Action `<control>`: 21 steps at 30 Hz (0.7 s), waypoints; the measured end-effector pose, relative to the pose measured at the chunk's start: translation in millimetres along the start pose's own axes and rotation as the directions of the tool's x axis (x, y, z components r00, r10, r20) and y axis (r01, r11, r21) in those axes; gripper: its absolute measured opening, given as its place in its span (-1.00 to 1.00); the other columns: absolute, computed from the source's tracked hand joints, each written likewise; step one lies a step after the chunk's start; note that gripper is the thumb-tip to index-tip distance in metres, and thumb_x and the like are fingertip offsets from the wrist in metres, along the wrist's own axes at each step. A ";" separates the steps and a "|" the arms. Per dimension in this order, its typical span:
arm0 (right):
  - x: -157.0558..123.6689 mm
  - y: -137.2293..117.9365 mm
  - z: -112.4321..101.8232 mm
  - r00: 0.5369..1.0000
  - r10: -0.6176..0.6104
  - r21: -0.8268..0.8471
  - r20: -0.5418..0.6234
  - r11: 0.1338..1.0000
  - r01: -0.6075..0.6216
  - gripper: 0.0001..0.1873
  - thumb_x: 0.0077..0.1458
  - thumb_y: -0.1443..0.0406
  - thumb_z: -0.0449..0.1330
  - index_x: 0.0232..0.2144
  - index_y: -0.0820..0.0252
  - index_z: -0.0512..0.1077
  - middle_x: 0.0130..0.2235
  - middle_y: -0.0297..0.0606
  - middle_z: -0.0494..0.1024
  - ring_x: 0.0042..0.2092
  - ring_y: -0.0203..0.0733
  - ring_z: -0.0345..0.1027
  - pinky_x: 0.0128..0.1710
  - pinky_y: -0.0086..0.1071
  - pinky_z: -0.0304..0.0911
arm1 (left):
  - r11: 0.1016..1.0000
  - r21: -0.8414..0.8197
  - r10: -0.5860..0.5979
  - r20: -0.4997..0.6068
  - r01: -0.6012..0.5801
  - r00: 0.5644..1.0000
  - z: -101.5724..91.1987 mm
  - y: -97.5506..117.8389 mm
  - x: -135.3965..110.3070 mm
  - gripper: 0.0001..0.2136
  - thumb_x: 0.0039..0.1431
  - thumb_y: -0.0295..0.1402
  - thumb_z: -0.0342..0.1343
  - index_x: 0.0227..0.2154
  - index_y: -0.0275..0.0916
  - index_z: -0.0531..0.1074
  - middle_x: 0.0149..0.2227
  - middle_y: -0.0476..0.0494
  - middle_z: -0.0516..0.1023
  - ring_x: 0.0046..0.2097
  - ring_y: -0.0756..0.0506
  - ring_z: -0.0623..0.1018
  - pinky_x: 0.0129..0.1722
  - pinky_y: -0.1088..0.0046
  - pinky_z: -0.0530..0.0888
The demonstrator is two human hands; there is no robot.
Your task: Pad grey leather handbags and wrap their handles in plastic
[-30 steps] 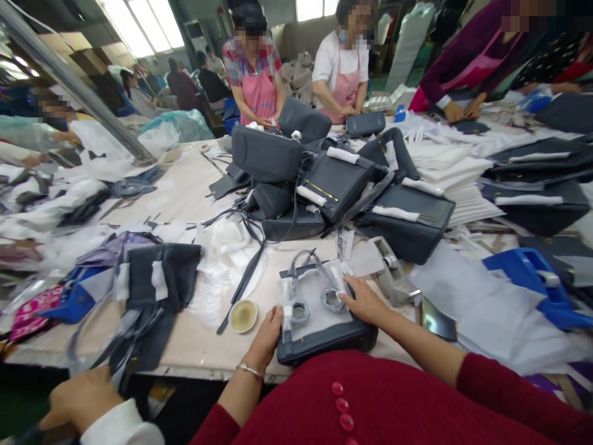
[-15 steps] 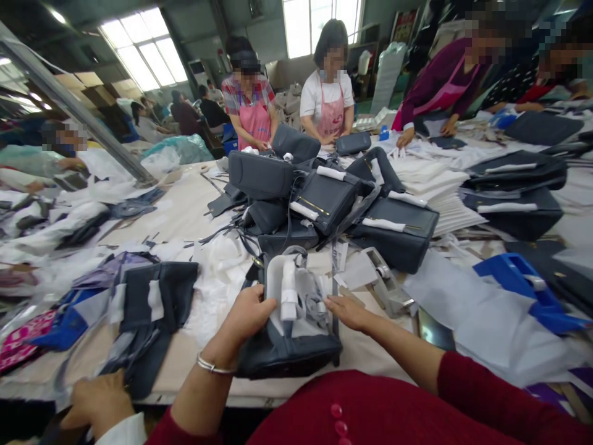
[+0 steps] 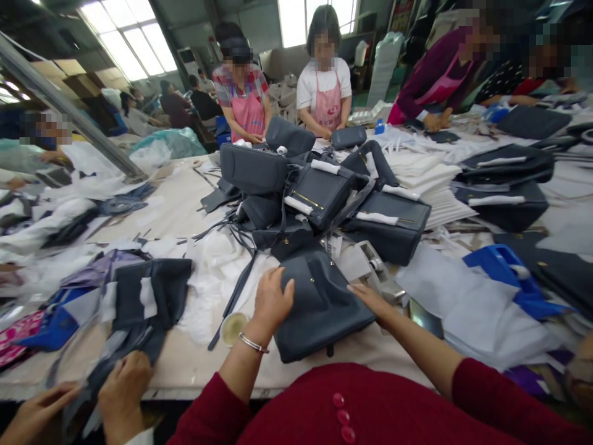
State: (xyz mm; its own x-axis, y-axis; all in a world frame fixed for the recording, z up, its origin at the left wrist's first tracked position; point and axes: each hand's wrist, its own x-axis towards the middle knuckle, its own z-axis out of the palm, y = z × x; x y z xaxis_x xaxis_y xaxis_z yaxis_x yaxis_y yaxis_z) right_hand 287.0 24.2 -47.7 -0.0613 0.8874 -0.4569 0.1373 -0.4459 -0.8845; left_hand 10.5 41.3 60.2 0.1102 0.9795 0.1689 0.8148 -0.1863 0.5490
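Note:
A dark blue-grey handbag [image 3: 319,309] lies on the table in front of me, its smooth panel facing up with small gold studs near the top. My left hand [image 3: 274,296] is at its upper left edge, thumb and fingers apart. Along the right edge, my right hand [image 3: 370,301] rests with its fingers stretched out, fingertips by the bag's side. A dark strap [image 3: 234,300] trails on the table to the left. Beside my left wrist sits a small round pale-green item [image 3: 234,327].
Beyond the bag rises a pile of similar bags [image 3: 319,191]. To the right are a grey tape dispenser [image 3: 377,266], white sheets [image 3: 477,303] and a blue tape dispenser [image 3: 509,278]. At lower left, a co-worker's hands [image 3: 123,392] handle another bag [image 3: 148,296]. Several people stand across the table.
The bag has been turned over: its white-wrapped handle and pale lining no longer show, and the smooth panel faces up. My left hand has opened from its grip on the side.

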 end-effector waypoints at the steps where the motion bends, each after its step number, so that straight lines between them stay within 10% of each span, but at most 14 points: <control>1: -2.3 4.7 -0.9 1.000 -0.019 -0.062 0.000 0.998 0.019 -0.53 0.04 -0.04 0.19 -0.23 0.21 0.57 -0.17 -0.13 0.62 0.00 0.06 0.44 0.07 -0.11 0.28 | 0.991 0.013 -0.135 -0.001 0.135 0.991 8.1 -18.8 -3.7 -0.63 0.19 -0.24 0.06 0.01 -0.31 0.40 -0.03 -0.37 0.49 0.11 -0.28 0.42 0.17 0.08 0.28; 5: -13.8 20.8 5.9 0.989 -0.088 -0.142 0.119 0.984 0.104 -0.57 0.03 0.04 0.20 -0.16 0.17 0.56 -0.11 -0.23 0.62 0.02 0.04 0.41 0.09 -0.11 0.25 | 0.864 -0.093 -0.472 0.194 0.495 0.860 29.6 -67.2 -32.0 -0.41 0.14 -0.07 0.11 0.15 -0.33 0.26 0.11 -0.42 0.42 0.14 -0.28 0.43 0.14 0.17 0.33; 10: -17.3 11.4 8.0 0.988 -0.131 -0.486 0.086 0.860 0.157 -0.61 0.13 0.12 0.05 -0.33 0.25 0.58 -0.18 -0.10 0.62 -0.09 0.03 0.44 -0.01 -0.19 0.24 | 0.854 -0.044 -0.500 0.199 0.518 0.843 29.3 -89.3 -63.7 -0.37 0.17 -0.03 0.06 0.19 -0.34 0.23 0.05 -0.40 0.48 0.06 -0.27 0.49 0.08 0.17 0.37; 17: -26.9 -37.1 37.3 0.990 -0.130 -0.613 0.050 0.779 0.134 -0.47 0.07 -0.05 0.14 -0.15 0.25 0.52 -0.22 -0.07 0.60 -0.17 -0.03 0.45 -0.16 -0.30 0.25 | 0.964 0.233 -0.151 0.071 0.131 0.986 24.7 -67.7 -23.8 -0.64 0.23 -0.17 -0.02 -0.14 -0.33 0.51 -0.13 -0.35 0.53 -0.01 -0.24 0.48 0.09 0.20 0.36; 21: -41.5 -45.5 56.2 0.993 -0.093 -0.775 0.070 0.622 0.113 -0.51 -0.01 0.05 0.25 -0.10 0.24 0.48 -0.12 0.01 0.57 -0.08 0.07 0.43 -0.11 -0.24 0.24 | 0.968 0.092 0.214 0.198 -0.235 0.957 45.9 -25.8 33.5 -0.64 0.27 -0.14 -0.03 -0.07 -0.28 0.48 -0.06 -0.29 0.52 0.02 -0.18 0.46 0.13 0.25 0.32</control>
State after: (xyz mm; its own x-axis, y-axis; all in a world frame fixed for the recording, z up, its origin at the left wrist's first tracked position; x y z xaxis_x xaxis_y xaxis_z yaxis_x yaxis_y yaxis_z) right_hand 227.8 1.1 6.2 -0.1430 0.9145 -0.3785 0.8443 -0.0868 -0.5288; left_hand 19.3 82.5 14.1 0.3925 0.9124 0.1164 0.8150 -0.4036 0.4158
